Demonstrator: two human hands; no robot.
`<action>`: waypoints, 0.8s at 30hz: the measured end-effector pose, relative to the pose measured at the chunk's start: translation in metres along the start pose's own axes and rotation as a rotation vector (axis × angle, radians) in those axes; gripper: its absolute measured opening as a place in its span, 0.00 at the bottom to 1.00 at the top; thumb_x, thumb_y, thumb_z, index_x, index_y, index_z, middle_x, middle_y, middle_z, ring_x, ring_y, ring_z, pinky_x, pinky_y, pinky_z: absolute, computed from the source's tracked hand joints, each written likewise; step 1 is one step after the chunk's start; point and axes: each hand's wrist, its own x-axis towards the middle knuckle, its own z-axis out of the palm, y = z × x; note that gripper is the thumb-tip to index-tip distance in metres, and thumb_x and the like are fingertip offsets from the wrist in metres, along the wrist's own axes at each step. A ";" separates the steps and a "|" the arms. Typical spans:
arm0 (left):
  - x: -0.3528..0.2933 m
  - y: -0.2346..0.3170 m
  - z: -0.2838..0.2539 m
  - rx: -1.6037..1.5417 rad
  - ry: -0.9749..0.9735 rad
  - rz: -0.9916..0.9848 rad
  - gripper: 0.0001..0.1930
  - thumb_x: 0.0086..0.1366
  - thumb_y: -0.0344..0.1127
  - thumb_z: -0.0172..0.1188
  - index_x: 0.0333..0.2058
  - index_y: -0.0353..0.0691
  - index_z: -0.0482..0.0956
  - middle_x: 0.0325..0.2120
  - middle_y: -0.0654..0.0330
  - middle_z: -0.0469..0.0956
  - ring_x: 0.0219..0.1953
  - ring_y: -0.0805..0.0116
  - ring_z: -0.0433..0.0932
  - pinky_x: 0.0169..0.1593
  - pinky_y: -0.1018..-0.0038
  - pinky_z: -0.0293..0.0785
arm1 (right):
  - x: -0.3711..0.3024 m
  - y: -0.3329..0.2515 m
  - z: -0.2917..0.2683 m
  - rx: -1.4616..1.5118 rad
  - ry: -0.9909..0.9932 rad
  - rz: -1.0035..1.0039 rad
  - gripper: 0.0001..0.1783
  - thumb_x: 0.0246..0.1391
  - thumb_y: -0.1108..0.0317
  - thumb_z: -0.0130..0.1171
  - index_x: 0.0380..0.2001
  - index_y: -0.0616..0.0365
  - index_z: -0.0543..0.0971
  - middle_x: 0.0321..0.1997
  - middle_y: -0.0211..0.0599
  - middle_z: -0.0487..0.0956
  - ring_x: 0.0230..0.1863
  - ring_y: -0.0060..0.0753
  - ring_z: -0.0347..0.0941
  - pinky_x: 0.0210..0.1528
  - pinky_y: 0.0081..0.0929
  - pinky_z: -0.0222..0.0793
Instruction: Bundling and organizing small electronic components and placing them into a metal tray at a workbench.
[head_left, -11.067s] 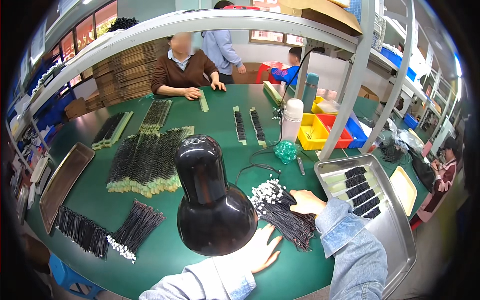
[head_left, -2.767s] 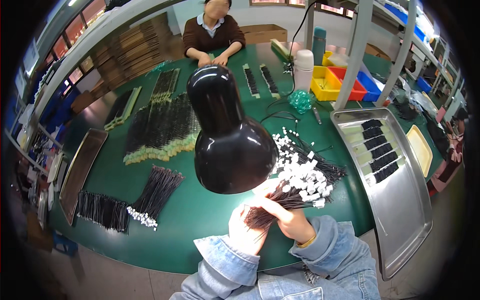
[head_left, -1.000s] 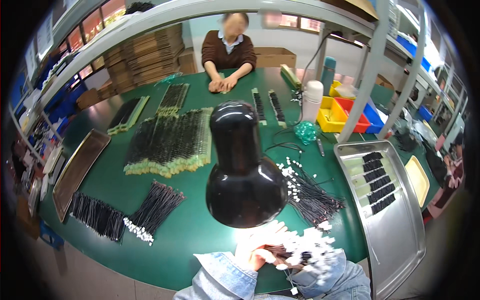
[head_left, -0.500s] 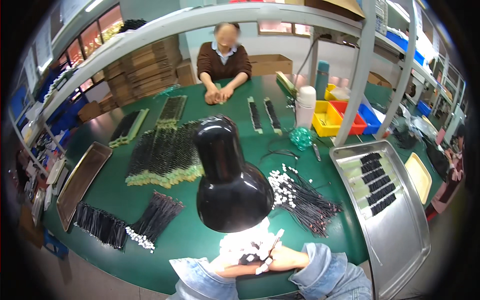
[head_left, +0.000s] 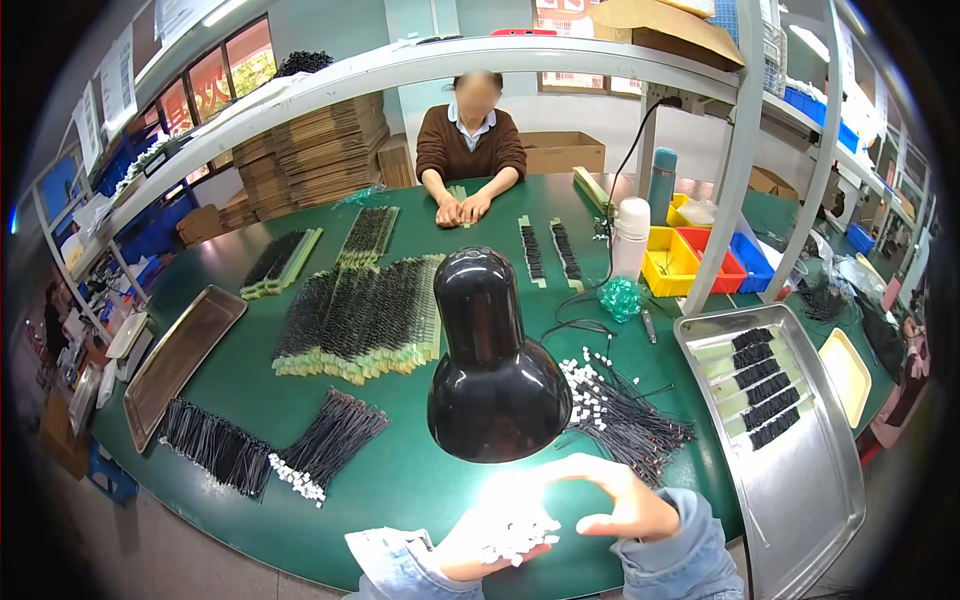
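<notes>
Connector bundle (head_left: 518, 540), a clump of small, blocky white pieces, is sitting right in the left hand (head_left: 472, 540), which is holding it while glare is hiding how the fingers are wrapping. White heads are showing towards five o'clock; brightness is swallowing the rest, so I'm not managing to read its long axis. From the right hand (head_left: 628, 502), it is lying at about eight o'clock, near but apart; that hand is curving in an open C, thumb and fingers parted, gripping nothing I'm able to see. Just beyond, at twelve, a glossy black, bell-shaped lamp (head_left: 495, 400) is shining down. At one o'clock, thin black wires (head_left: 640, 425) with white ends are sprawling loosely; at ten, a neater black bunch (head_left: 340, 430) is fanning over the smooth green table (head_left: 390, 535). A dull silver metal tray (head_left: 800, 490) is resting at three. Farther off, towards eleven, ridged black-and-green strips (head_left: 360, 315) are lying in rows, and at twelve a co-worker (head_left: 470, 150) in brown knitwear is sitting opposite.
</notes>
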 end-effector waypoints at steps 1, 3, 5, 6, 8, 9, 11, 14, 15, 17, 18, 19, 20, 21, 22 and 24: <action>-0.002 -0.006 0.004 -0.035 0.060 -0.170 0.11 0.45 0.21 0.60 0.31 0.38 0.76 0.28 0.64 0.75 0.31 0.71 0.74 0.36 0.77 0.70 | -0.003 -0.011 -0.001 -0.134 0.040 -0.054 0.28 0.39 0.61 0.61 0.44 0.63 0.68 0.47 0.43 0.68 0.49 0.41 0.64 0.51 0.33 0.58; -0.010 -0.021 0.001 -0.145 -0.086 -0.283 0.14 0.51 0.26 0.56 0.39 0.39 0.72 0.36 0.61 0.73 0.40 0.70 0.71 0.43 0.76 0.67 | 0.002 -0.036 0.006 -0.332 0.015 -0.176 0.30 0.38 0.60 0.62 0.45 0.63 0.67 0.47 0.44 0.68 0.50 0.42 0.64 0.51 0.35 0.58; -0.016 -0.034 0.010 -0.277 -0.003 -0.326 0.13 0.51 0.31 0.57 0.37 0.38 0.72 0.32 0.60 0.72 0.34 0.72 0.71 0.38 0.75 0.67 | 0.011 -0.060 0.023 -0.520 -0.021 -0.301 0.33 0.37 0.59 0.63 0.46 0.63 0.66 0.47 0.44 0.68 0.50 0.44 0.64 0.51 0.36 0.58; -0.018 -0.020 0.007 -0.356 -0.058 -0.358 0.13 0.52 0.33 0.57 0.37 0.38 0.72 0.32 0.60 0.73 0.36 0.71 0.70 0.40 0.75 0.67 | 0.015 -0.071 0.031 -0.620 -0.019 -0.285 0.34 0.38 0.58 0.61 0.48 0.60 0.64 0.49 0.47 0.66 0.51 0.47 0.61 0.53 0.39 0.54; -0.017 -0.021 0.009 -0.374 -0.063 -0.355 0.13 0.52 0.33 0.57 0.37 0.38 0.72 0.32 0.60 0.73 0.36 0.71 0.70 0.40 0.75 0.67 | 0.024 -0.080 0.038 -0.738 -0.135 -0.168 0.35 0.40 0.51 0.55 0.50 0.60 0.63 0.51 0.47 0.64 0.54 0.48 0.58 0.55 0.40 0.51; -0.016 -0.022 0.009 -0.384 -0.064 -0.354 0.13 0.52 0.33 0.57 0.37 0.38 0.72 0.32 0.60 0.73 0.36 0.71 0.70 0.40 0.75 0.67 | 0.024 -0.082 0.037 -0.747 -0.133 -0.165 0.35 0.40 0.51 0.55 0.50 0.60 0.63 0.51 0.47 0.64 0.54 0.48 0.58 0.55 0.40 0.51; -0.021 -0.024 0.006 -0.396 -0.042 -0.368 0.13 0.51 0.33 0.57 0.37 0.38 0.72 0.32 0.60 0.73 0.36 0.71 0.70 0.40 0.75 0.67 | 0.027 -0.081 0.036 -0.746 -0.183 -0.157 0.34 0.41 0.51 0.55 0.50 0.60 0.63 0.51 0.48 0.64 0.54 0.49 0.57 0.55 0.42 0.51; -0.027 -0.026 0.007 -0.423 -0.016 -0.386 0.13 0.51 0.33 0.57 0.37 0.38 0.72 0.32 0.60 0.73 0.36 0.71 0.71 0.40 0.74 0.67 | 0.034 -0.086 0.036 -0.760 -0.175 -0.224 0.33 0.41 0.51 0.55 0.49 0.59 0.64 0.51 0.49 0.64 0.54 0.51 0.57 0.55 0.43 0.50; -0.027 -0.027 0.008 -0.431 -0.011 -0.387 0.13 0.51 0.33 0.57 0.37 0.38 0.72 0.32 0.60 0.73 0.36 0.71 0.71 0.40 0.74 0.67 | 0.037 -0.084 0.037 -0.761 -0.172 -0.232 0.33 0.40 0.51 0.55 0.49 0.59 0.65 0.50 0.49 0.64 0.54 0.51 0.57 0.55 0.43 0.50; -0.027 -0.028 0.010 -0.447 -0.005 -0.388 0.13 0.51 0.33 0.57 0.36 0.38 0.73 0.32 0.60 0.73 0.35 0.70 0.71 0.40 0.74 0.67 | 0.034 -0.070 0.044 -0.710 -0.173 -0.190 0.34 0.40 0.50 0.55 0.48 0.60 0.65 0.50 0.49 0.64 0.54 0.50 0.56 0.56 0.44 0.49; -0.028 -0.029 0.010 -0.451 0.005 -0.390 0.13 0.51 0.33 0.57 0.36 0.38 0.73 0.31 0.60 0.73 0.35 0.70 0.71 0.40 0.74 0.67 | 0.035 -0.073 0.042 -0.708 -0.190 -0.212 0.33 0.40 0.50 0.55 0.48 0.59 0.65 0.50 0.49 0.64 0.54 0.50 0.57 0.55 0.44 0.50; -0.029 -0.030 0.009 -0.456 0.014 -0.393 0.13 0.51 0.33 0.58 0.36 0.38 0.73 0.31 0.60 0.73 0.35 0.70 0.71 0.40 0.74 0.67 | 0.038 -0.078 0.040 -0.707 -0.207 -0.234 0.33 0.40 0.50 0.55 0.48 0.59 0.65 0.49 0.49 0.65 0.54 0.50 0.57 0.55 0.44 0.50; -0.030 -0.031 0.009 -0.460 0.023 -0.396 0.12 0.51 0.33 0.58 0.36 0.38 0.73 0.31 0.60 0.73 0.35 0.70 0.71 0.40 0.74 0.67 | 0.041 -0.087 0.035 -0.716 -0.210 -0.255 0.32 0.41 0.51 0.55 0.48 0.59 0.65 0.49 0.49 0.65 0.54 0.50 0.57 0.55 0.44 0.50; -0.030 -0.033 0.010 -0.470 0.025 -0.401 0.12 0.51 0.33 0.58 0.36 0.38 0.73 0.31 0.60 0.73 0.35 0.70 0.71 0.40 0.74 0.67 | 0.041 -0.084 0.038 -0.717 -0.209 -0.251 0.32 0.41 0.51 0.55 0.48 0.59 0.65 0.49 0.49 0.65 0.54 0.50 0.57 0.55 0.44 0.50; -0.031 -0.034 0.010 -0.480 0.027 -0.407 0.12 0.51 0.32 0.58 0.36 0.38 0.73 0.31 0.60 0.73 0.35 0.70 0.71 0.40 0.74 0.67 | 0.040 -0.077 0.043 -0.730 -0.201 -0.236 0.32 0.41 0.51 0.55 0.48 0.59 0.65 0.49 0.48 0.65 0.54 0.50 0.57 0.55 0.44 0.50; -0.032 -0.036 0.011 -0.496 0.036 -0.419 0.12 0.51 0.32 0.58 0.36 0.38 0.73 0.31 0.60 0.73 0.35 0.70 0.71 0.40 0.74 0.68 | 0.035 -0.058 0.055 -0.773 -0.168 -0.195 0.32 0.41 0.50 0.55 0.48 0.58 0.66 0.49 0.47 0.65 0.54 0.48 0.57 0.56 0.45 0.49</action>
